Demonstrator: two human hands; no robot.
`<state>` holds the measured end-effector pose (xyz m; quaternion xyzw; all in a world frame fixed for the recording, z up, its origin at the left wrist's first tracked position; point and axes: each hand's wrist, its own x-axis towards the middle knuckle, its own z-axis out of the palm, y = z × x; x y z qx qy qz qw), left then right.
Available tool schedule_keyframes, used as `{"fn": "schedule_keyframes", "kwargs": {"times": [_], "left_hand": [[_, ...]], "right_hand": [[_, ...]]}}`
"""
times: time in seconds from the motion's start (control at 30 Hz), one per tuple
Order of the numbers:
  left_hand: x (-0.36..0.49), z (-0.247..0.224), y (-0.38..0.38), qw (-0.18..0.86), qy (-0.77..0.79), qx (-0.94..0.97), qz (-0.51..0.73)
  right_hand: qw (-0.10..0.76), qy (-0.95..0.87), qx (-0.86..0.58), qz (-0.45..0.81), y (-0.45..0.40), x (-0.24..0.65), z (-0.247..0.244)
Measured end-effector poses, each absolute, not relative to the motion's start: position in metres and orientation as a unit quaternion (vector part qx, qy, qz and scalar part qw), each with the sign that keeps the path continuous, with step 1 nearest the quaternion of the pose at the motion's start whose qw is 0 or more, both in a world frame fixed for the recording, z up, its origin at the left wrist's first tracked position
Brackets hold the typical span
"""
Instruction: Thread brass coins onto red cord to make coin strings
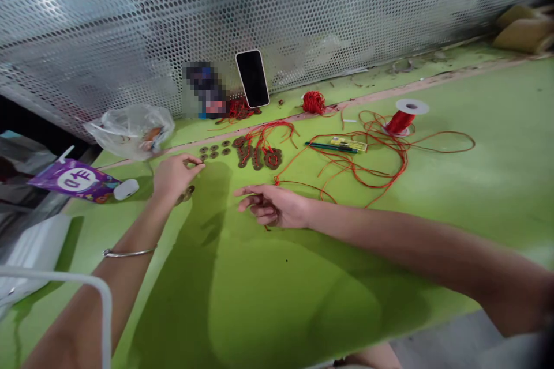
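The left hand (177, 176) has fingertips almost together beside small, round, brown metal coins (213, 154); the right hand (277, 206) curls half open. Can't tell if either holds anything. Coins look light, hard; grab edges.

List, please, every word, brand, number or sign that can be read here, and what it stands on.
Purple packet: large stylised lettering, perhaps "04F", but not certain.
Yellow item: any print is too small to read.
Coins: any markings are too small to read.
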<state>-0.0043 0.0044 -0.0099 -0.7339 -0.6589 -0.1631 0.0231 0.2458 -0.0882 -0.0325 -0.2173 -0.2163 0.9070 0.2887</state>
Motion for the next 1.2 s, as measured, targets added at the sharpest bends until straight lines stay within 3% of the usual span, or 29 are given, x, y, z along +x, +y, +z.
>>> {"fn": "schedule_keyframes", "kwargs": {"times": [0.77,0.9,1.0,1.2], "left_hand": [[0.001,-0.008,0.001,0.095,-0.570,-0.782,-0.234],[0.030,0.013,-0.030,0.117,-0.562,-0.770,-0.278],[0.066,0.021,-0.072,0.123,-0.467,-0.814,-0.322],[0.099,0.003,-0.125,0.101,-0.330,-0.909,-0.234]], "right_hand": [[0.306,-0.167,-0.217,0.912,-0.086,0.247,-0.030],[0.326,-0.139,-0.208,0.912,-0.086,0.247,-0.033],[0.341,-0.132,-0.213,0.906,-0.087,0.248,-0.035],[0.352,-0.127,-0.251,0.893,-0.090,0.251,-0.029]]}}
